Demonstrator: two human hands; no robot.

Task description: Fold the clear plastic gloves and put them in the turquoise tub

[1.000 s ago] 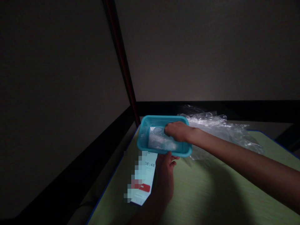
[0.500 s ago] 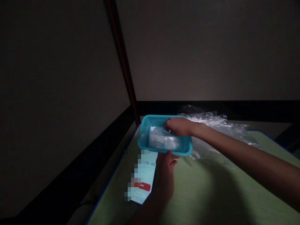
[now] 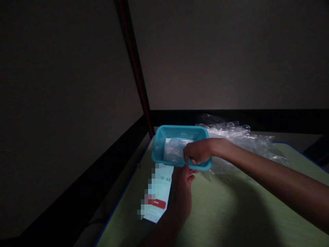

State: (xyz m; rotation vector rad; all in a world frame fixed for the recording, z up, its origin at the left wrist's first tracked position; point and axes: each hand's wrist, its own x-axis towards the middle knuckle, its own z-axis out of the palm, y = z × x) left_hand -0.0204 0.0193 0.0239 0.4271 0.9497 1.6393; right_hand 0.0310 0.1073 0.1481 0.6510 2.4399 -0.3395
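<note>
While you worked at the counter point(image 3: 203, 209), the blue tray point(image 3: 159, 145) occupied the dial centre, with 12 o'clock facing the wall point(image 3: 231, 61) ahead of you. The tray sat near the far end of the counter, its open side facing up and its long sides running from 9 to 3 o'clock.

Your left hand point(image 3: 182, 180) was positioned at the tray's 6 o'clock edge, with its forearm entering from below. It was clamped on the near rim: the thumb lay against the rim and the other fingers were bent just under it.

Your right hand point(image 3: 199, 151) reached in from 4 o'clock and covered the near right section of the tray interior. Its fingers were bent downward and bunched together. You could not tell whether they had closed on anything, because the tips were partly hidden.

A clear packet point(image 3: 173, 151) lay flat on the tray floor, visible from the centre toward 9 o'clock; your right hand hid its remaining portion.

A phone point(image 3: 163, 192) lay at 7 o'clock, just beside your left hand, with its screen lit, digits near the top and a red button lower down. Part of the screen was masked by blurred blocks. Clear plastic bags point(image 3: 239, 144) were spread in a loose heap at 3 o'clock, near the tray. A dark post point(image 3: 136, 68) rose toward 11 o'clock.
</note>
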